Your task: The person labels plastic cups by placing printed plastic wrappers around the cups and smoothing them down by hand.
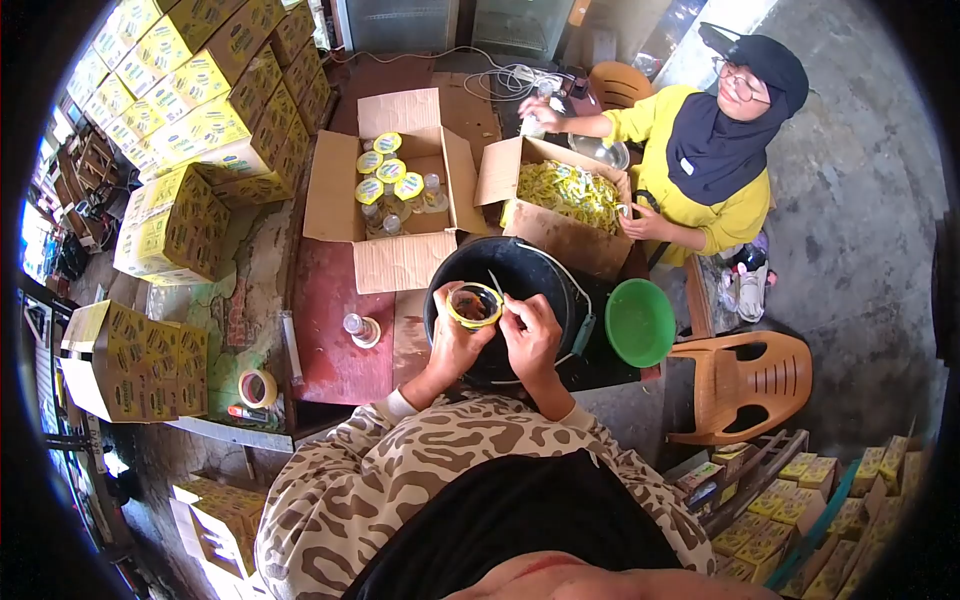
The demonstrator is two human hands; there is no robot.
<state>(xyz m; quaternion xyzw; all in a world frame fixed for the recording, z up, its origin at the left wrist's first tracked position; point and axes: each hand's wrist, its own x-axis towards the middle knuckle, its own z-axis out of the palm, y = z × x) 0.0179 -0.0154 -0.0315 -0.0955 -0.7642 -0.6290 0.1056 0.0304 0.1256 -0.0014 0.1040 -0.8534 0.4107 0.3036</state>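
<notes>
Over a large black bucket (520, 262), my left hand (458, 342) is closed round a small cup (473, 304) with a yellow rim. The cup's mouth faces up and something brownish shows inside. My right hand (533, 335) pinches a thin, pointed, knife-like blade (495, 283) close to the cup's rim; its handle is hidden in the fingers. To the left, a clear plastic cup (361, 330) stands upside down on the reddish table (330, 365). Beyond it, an open carton (333, 190) holds several cups with yellow-and-green lids and some clear ones.
A green basin (641, 323) sits right of the bucket, near an orange chair (745, 385). A co-worker in yellow (735, 200) reaches around a carton of yellow packets (570, 195). Stacked yellow cartons (210, 110) and a tape roll (257, 389) are at left.
</notes>
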